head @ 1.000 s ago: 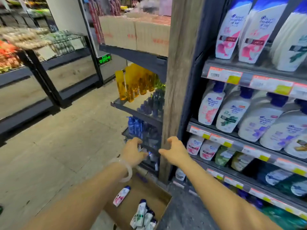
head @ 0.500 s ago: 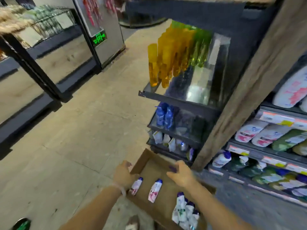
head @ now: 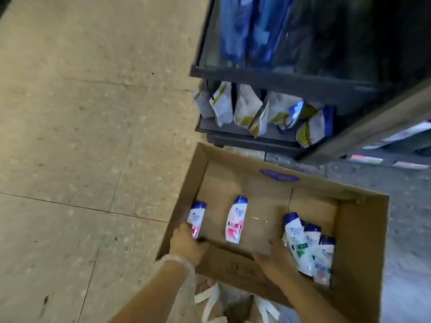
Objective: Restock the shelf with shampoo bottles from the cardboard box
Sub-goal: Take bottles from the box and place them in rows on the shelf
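An open cardboard box (head: 363,229) lies on the floor by my feet. A pink-labelled shampoo bottle (head: 197,216) rests flat in its near left corner, and my left hand (head: 186,244) closes around that bottle's lower end at the box rim. A second pink-labelled bottle (head: 236,220) lies loose in the middle. Several white bottles with blue caps (head: 307,248) are bunched at the right. My right hand (head: 275,255) reaches over the near wall, fingers spread on the box floor just left of that bunch, holding nothing.
A dark end shelf (head: 256,75) stands right behind the box, with white refill pouches (head: 245,108) low down and blue bottles (head: 251,26) above. A wooden post (head: 363,131) slants at the right. Tiled floor (head: 81,136) spreads left. My sandalled feet (head: 210,297) are below the box.
The view has dropped from the shelves down to the box. Both hands came down from shelf height into the box; the left one took hold of the left bottle.
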Available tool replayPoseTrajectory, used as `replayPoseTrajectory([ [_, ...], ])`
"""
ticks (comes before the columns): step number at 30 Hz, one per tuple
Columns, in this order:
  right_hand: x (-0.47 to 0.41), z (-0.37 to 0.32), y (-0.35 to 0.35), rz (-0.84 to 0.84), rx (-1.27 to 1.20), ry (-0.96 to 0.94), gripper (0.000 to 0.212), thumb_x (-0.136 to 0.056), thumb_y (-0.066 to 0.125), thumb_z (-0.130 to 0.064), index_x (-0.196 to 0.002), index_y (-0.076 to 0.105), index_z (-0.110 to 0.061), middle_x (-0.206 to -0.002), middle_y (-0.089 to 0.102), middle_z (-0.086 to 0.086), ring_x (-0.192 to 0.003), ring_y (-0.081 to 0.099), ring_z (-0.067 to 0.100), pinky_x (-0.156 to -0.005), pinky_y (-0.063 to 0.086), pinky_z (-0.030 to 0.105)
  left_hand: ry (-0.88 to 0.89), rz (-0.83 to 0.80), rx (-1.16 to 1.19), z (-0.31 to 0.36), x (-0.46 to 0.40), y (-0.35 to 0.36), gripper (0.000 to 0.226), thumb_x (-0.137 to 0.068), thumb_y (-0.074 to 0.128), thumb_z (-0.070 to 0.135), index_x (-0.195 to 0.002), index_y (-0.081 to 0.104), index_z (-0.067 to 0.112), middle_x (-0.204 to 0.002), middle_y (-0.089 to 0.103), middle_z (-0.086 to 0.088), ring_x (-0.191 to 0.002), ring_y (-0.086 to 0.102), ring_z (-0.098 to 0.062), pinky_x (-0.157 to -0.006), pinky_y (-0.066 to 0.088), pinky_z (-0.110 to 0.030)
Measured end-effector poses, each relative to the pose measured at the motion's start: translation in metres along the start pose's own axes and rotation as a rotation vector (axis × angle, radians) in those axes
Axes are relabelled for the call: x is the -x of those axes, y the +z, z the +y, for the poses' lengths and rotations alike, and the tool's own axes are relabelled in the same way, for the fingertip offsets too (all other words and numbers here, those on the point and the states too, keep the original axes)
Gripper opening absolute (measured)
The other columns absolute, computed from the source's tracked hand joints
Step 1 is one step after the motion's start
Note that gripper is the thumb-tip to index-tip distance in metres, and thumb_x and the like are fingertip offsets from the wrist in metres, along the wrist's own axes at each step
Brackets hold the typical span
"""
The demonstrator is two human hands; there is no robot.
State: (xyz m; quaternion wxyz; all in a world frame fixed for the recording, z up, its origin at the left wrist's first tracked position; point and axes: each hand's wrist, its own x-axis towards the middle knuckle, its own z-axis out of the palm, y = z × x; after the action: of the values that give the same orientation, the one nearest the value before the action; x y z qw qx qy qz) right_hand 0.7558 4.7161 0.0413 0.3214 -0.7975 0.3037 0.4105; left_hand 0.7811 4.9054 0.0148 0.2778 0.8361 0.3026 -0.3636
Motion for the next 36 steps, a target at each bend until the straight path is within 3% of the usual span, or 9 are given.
replayPoseTrajectory([
  [2, -0.049, 0.009, 0.031, -0.002, -0.083, 0.051, 0.060, -0.092, 0.053, -0.032, -0.142, 0.026, -0.010, -0.142, 0.040, 0.008, -0.123, 0.043, 0.022, -0.093, 0.037, 0.026, 0.008, 0.016, -0.033, 0.000, -0.046, 0.029, 0.070, -0.067, 0.075, 0.025, -0.126, 0.046, 0.001, -0.124, 0.054, -0.021, -0.116, 0.052, -0.037, -0.097, 0.044, -0.039],
  [6, -0.125, 0.021, 0.080, -0.028, -0.155, 0.035, 0.069, -0.088, 0.060, -0.029, -0.142, 0.025, -0.006, -0.143, 0.038, 0.013, -0.130, 0.039, 0.026, -0.104, 0.033, 0.027, -0.134, 0.038, -0.040, -0.011, -0.123, 0.080, 0.068, -0.079, 0.069, 0.017, -0.135, 0.033, 0.000, -0.134, 0.047, -0.018, -0.123, 0.047, -0.034, -0.102, 0.039, -0.037],
  [9, -0.164, 0.022, 0.107, -0.039, -0.193, 0.050, 0.062, -0.087, 0.063, -0.026, -0.137, 0.032, -0.007, -0.135, 0.047, 0.011, -0.123, 0.047, 0.025, -0.080, 0.035, 0.018, -0.233, 0.060, -0.089, -0.033, -0.167, 0.110, 0.069, -0.079, 0.069, 0.023, -0.133, 0.032, -0.001, -0.131, 0.048, -0.017, -0.118, 0.051, -0.034, -0.097, 0.043, -0.041],
  [13, -0.201, 0.019, 0.140, 0.059, -0.205, 0.105, 0.070, -0.073, 0.075, -0.021, -0.129, 0.035, -0.006, -0.128, 0.047, 0.017, -0.119, 0.048, 0.034, -0.097, 0.041, 0.035, -0.228, 0.198, -0.292, -0.045, -0.190, 0.131, 0.070, -0.084, 0.063, 0.028, -0.136, 0.027, 0.000, -0.135, 0.038, -0.021, -0.123, 0.042, -0.038, -0.100, 0.037, -0.047],
  [16, -0.211, 0.015, 0.157, 0.113, -0.177, 0.106, 0.087, -0.069, 0.079, -0.023, -0.135, 0.025, -0.011, -0.130, 0.043, 0.017, -0.122, 0.044, 0.034, -0.099, 0.039, 0.039, -0.207, 0.130, -0.408, -0.043, -0.191, 0.139, 0.078, -0.078, 0.070, 0.032, -0.138, 0.029, 0.003, -0.140, 0.030, -0.019, -0.125, 0.035, -0.036, -0.101, 0.037, -0.045],
  [19, -0.219, 0.015, 0.166, 0.166, -0.105, 0.094, 0.097, -0.066, 0.080, -0.029, -0.139, 0.018, -0.014, -0.130, 0.040, 0.015, -0.122, 0.042, 0.033, -0.098, 0.040, 0.042, -0.119, 0.098, -0.330, -0.032, -0.191, 0.147, 0.091, -0.064, 0.079, 0.044, -0.134, 0.037, 0.006, -0.135, 0.037, -0.016, -0.122, 0.038, -0.033, -0.100, 0.039, -0.042],
  [25, -0.246, 0.016, 0.157, 0.262, -0.074, 0.040, 0.086, -0.072, 0.073, -0.028, -0.137, 0.018, -0.012, -0.128, 0.037, 0.016, -0.120, 0.038, 0.034, -0.093, 0.041, 0.041, 0.090, 0.159, 0.002, -0.010, -0.216, 0.151, 0.075, -0.060, 0.077, 0.052, -0.118, 0.047, 0.013, -0.117, 0.051, -0.013, -0.107, 0.051, -0.033, -0.091, 0.048, -0.044],
  [33, -0.264, 0.025, 0.133, 0.291, -0.125, 0.016, 0.074, -0.067, 0.076, -0.022, -0.123, 0.031, -0.005, -0.125, 0.039, 0.014, -0.119, 0.038, 0.031, -0.095, 0.039, 0.038, 0.059, 0.215, 0.139, -0.009, -0.226, 0.168, 0.071, -0.057, 0.084, 0.031, -0.111, 0.044, 0.009, -0.107, 0.053, -0.011, -0.098, 0.056, -0.030, -0.083, 0.053, -0.039],
  [36, -0.256, 0.032, 0.120, 0.222, -0.363, 0.003, 0.062, -0.066, 0.077, -0.008, -0.112, 0.035, -0.009, -0.099, 0.049, 0.001, -0.100, 0.053, 0.023, -0.072, 0.048, 0.025, 0.036, 0.178, 0.279, -0.007, -0.216, 0.154, 0.060, -0.063, 0.083, 0.024, -0.104, 0.040, 0.016, -0.093, 0.053, -0.003, -0.083, 0.056, -0.021, -0.067, 0.048, -0.029],
])
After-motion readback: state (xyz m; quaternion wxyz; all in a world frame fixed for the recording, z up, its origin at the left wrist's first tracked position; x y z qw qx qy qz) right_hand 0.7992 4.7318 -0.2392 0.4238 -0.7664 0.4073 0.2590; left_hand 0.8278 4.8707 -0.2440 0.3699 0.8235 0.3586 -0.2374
